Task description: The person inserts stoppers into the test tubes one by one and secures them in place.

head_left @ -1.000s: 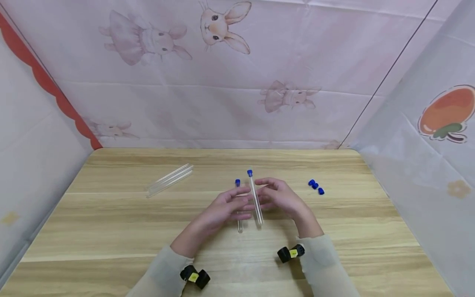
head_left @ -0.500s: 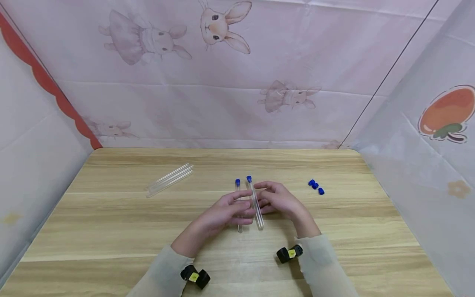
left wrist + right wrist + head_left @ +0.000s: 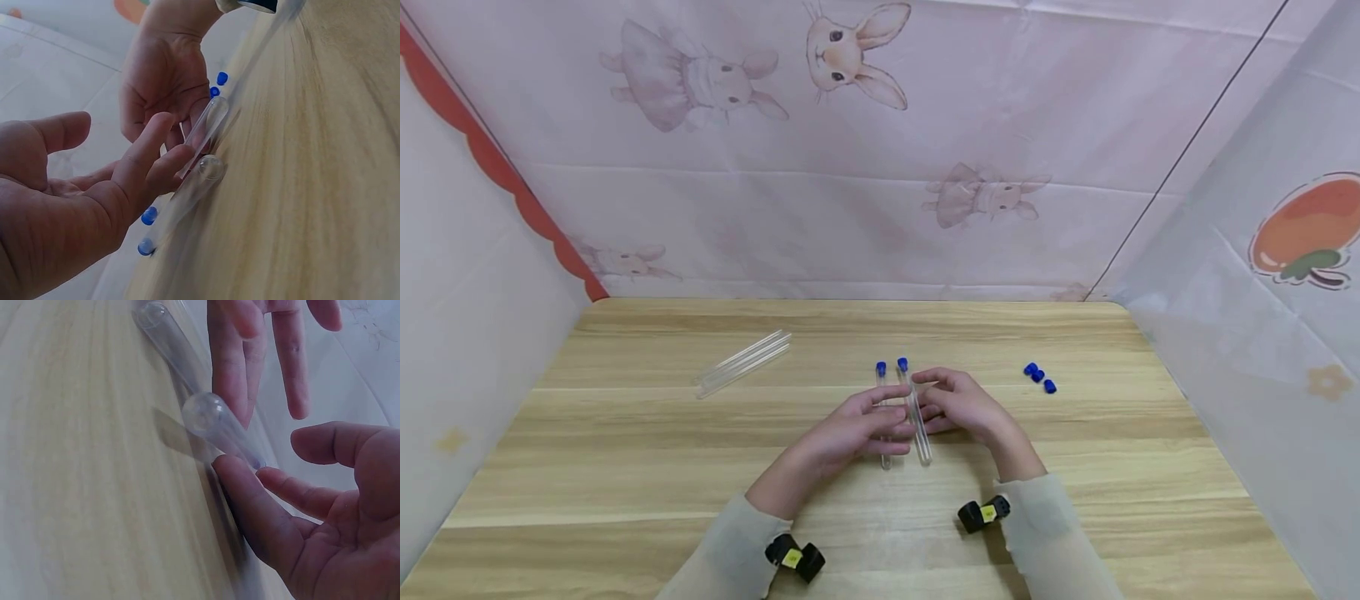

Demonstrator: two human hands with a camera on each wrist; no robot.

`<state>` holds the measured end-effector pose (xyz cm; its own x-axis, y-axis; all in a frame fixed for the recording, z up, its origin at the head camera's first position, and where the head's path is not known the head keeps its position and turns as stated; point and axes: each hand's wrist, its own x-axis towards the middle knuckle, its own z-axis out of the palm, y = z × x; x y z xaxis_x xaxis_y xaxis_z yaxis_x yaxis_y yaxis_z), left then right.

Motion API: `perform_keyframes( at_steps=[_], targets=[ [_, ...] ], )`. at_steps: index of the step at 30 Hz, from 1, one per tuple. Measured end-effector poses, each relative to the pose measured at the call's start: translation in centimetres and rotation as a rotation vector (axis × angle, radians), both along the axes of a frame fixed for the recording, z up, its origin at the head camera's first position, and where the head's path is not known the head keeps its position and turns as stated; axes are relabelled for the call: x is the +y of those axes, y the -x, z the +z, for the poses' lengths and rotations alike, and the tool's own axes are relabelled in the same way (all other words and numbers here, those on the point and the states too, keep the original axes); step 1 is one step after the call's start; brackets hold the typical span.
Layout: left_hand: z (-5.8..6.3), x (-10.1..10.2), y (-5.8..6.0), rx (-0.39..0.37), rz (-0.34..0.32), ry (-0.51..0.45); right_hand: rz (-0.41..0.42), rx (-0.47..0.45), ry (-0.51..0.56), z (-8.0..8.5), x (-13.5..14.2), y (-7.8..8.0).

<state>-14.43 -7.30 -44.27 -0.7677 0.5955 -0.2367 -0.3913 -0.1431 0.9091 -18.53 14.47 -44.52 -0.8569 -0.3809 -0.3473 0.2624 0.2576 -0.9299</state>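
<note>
Two clear test tubes with blue caps lie between the hands in the head view. The left tube rests on the table, partly hidden under my left hand. Just right of it, the second tube slants slightly, its cap pointing away. My right hand has its fingertips against this tube's right side, thumb apart from it in the right wrist view. Straight left fingers reach toward the same tube from the other side; whether they touch it is hard to tell.
Several uncapped clear tubes lie side by side at the back left of the wooden table. Loose blue caps sit at the right. A printed curtain stands behind the table's far edge.
The second capped tube has come down and slightly toward me, to beside the first one. The right hand has lowered with it; the left hand has shifted slightly right.
</note>
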Motion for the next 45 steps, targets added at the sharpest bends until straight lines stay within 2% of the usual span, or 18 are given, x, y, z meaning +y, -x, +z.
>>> perform_keyframes(
  at_steps=[14, 22, 30, 35, 41, 43, 45],
  targets=[
    [0.1, -0.3, -0.1, 0.0, -0.005, 0.016, -0.026, -0.013, -0.024, 0.0, -0.3, 0.0],
    [0.3, -0.6, 0.1, 0.014, -0.009, 0.016, -0.004, -0.012, -0.024, 0.2, -0.4, 0.1],
    [1.0, -1.5, 0.5, 0.064, 0.023, 0.039, -0.02, 0.041, -0.087, 0.5, 0.4, 0.3],
    [1.8, -3.2, 1.3, 0.152, 0.098, 0.092, -0.075, 0.181, -0.163, 0.5, 1.8, 0.5],
    [2.5, -6.8, 2.4, 0.27, 0.269, 0.182, -0.224, 0.372, -0.255, 0.8, 4.8, 0.9],
    [2.6, -8.4, 2.5, 0.335, 0.316, 0.25, -0.254, 0.426, -0.305, 1.1, 6.0, 1.1],
    [2.6, -10.1, 2.7, 0.423, 0.359, 0.358, -0.275, 0.477, -0.357, 1.5, 7.2, 1.4]
  ],
)
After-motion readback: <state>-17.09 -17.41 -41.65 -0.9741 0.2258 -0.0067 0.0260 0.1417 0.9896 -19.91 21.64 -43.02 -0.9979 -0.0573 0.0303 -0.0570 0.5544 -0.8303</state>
